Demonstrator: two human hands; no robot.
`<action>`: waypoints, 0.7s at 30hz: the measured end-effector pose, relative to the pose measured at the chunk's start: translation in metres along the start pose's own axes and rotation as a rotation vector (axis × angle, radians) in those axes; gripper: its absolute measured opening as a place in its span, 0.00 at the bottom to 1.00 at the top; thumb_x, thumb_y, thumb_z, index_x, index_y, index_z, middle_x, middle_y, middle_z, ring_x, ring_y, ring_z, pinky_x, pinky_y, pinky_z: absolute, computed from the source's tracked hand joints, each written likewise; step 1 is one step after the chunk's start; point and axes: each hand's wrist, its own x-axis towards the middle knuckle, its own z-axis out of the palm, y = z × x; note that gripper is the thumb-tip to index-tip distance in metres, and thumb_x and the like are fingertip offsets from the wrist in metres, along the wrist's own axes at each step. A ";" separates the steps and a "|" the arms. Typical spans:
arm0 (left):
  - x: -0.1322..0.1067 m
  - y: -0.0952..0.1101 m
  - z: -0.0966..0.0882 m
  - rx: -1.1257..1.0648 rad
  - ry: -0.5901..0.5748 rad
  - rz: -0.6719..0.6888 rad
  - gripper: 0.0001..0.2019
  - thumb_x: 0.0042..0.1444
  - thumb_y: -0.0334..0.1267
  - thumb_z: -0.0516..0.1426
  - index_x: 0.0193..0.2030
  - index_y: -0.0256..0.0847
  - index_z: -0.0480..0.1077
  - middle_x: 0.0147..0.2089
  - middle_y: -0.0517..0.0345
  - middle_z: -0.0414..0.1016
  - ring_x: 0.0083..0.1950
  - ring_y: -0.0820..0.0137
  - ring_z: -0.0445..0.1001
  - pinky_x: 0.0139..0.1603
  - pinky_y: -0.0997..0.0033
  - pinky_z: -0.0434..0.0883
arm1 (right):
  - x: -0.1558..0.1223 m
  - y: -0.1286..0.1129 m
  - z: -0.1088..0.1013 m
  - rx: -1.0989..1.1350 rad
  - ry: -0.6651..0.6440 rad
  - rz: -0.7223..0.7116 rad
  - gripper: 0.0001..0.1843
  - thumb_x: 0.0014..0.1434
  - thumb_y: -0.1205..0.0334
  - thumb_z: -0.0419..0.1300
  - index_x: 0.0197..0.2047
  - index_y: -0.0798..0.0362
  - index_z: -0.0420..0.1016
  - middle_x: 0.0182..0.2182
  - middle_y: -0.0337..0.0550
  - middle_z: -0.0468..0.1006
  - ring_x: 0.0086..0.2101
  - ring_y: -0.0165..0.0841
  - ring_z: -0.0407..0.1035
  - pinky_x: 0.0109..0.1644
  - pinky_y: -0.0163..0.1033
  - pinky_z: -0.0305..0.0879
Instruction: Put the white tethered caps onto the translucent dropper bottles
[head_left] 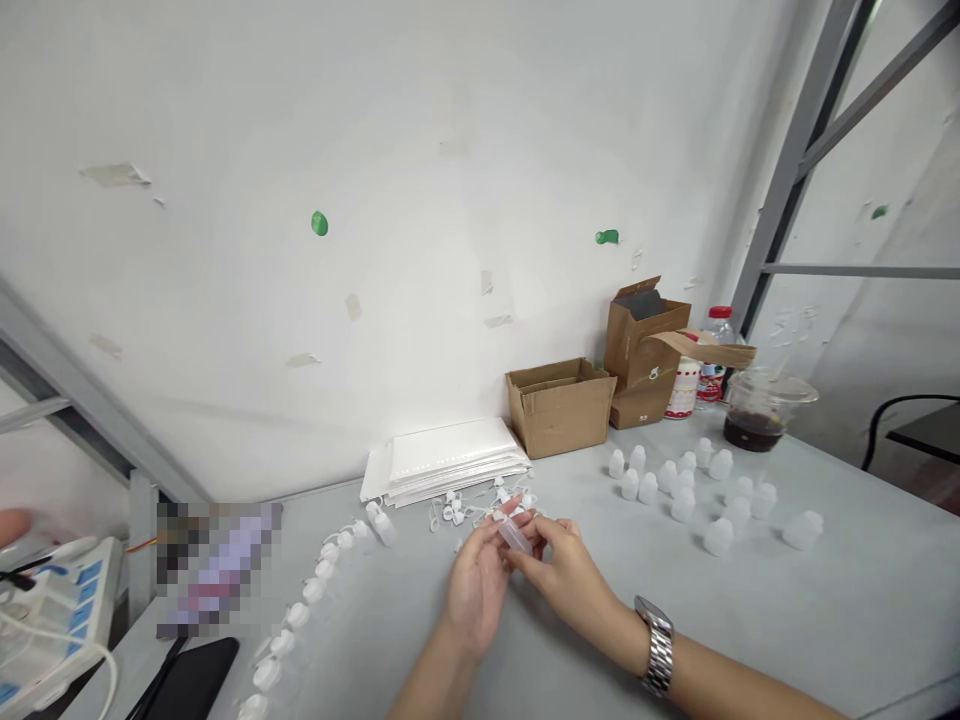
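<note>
Between my two hands is a small translucent plastic bottle (515,535), tilted with its neck end toward the upper left. My left hand (478,585) is closed around its neck end with the fingertips, palm partly turned up. My right hand (559,565) pinches the bottle's lower end between thumb and fingers. Just beyond my fingers lie several loose white caps with looped straps (453,508), partly hidden by my hands. To the left stands a curved row of capped bottles (298,614). On the right, several bottles without strapped caps (682,504) stand in a loose group, and one lies on its side (802,531).
A stack of white envelopes (450,455) lies by the wall, beside an open cardboard box (566,415) and a brown carton (637,365). A cup of dark drink (754,430) stands back right. Front left are a black phone (196,680) and a power strip (67,620).
</note>
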 end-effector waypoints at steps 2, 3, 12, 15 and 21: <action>0.001 0.000 -0.002 0.000 0.005 -0.013 0.20 0.52 0.39 0.50 0.51 0.36 0.68 0.48 0.49 0.74 0.53 0.61 0.67 0.54 0.63 0.58 | 0.003 -0.001 0.000 0.171 -0.051 0.074 0.06 0.48 0.60 0.60 0.26 0.54 0.70 0.24 0.38 0.74 0.29 0.32 0.65 0.36 0.37 0.57; 0.002 0.001 -0.002 0.005 0.014 -0.019 0.20 0.51 0.39 0.51 0.50 0.36 0.69 0.48 0.48 0.74 0.53 0.60 0.67 0.53 0.63 0.59 | 0.004 -0.002 0.000 0.267 -0.082 0.106 0.07 0.47 0.60 0.61 0.25 0.54 0.70 0.23 0.37 0.74 0.27 0.31 0.65 0.34 0.36 0.58; 0.001 0.004 -0.001 0.000 0.053 -0.034 0.19 0.50 0.39 0.51 0.47 0.36 0.70 0.49 0.47 0.72 0.54 0.60 0.65 0.50 0.65 0.61 | 0.012 -0.001 -0.003 0.648 -0.248 0.233 0.16 0.40 0.51 0.67 0.20 0.56 0.72 0.19 0.38 0.73 0.21 0.27 0.63 0.27 0.34 0.57; 0.001 0.005 0.000 0.005 0.044 -0.039 0.20 0.50 0.40 0.51 0.49 0.36 0.69 0.48 0.47 0.73 0.54 0.60 0.66 0.50 0.64 0.61 | 0.011 0.000 -0.004 0.689 -0.268 0.239 0.15 0.42 0.53 0.66 0.21 0.57 0.73 0.19 0.39 0.74 0.21 0.27 0.64 0.28 0.34 0.57; 0.001 0.004 -0.001 -0.032 0.027 -0.040 0.17 0.51 0.38 0.51 0.46 0.36 0.71 0.46 0.48 0.74 0.53 0.61 0.67 0.49 0.65 0.62 | 0.010 -0.002 -0.005 0.663 -0.240 0.225 0.16 0.40 0.51 0.67 0.21 0.57 0.72 0.19 0.38 0.73 0.21 0.27 0.64 0.27 0.34 0.56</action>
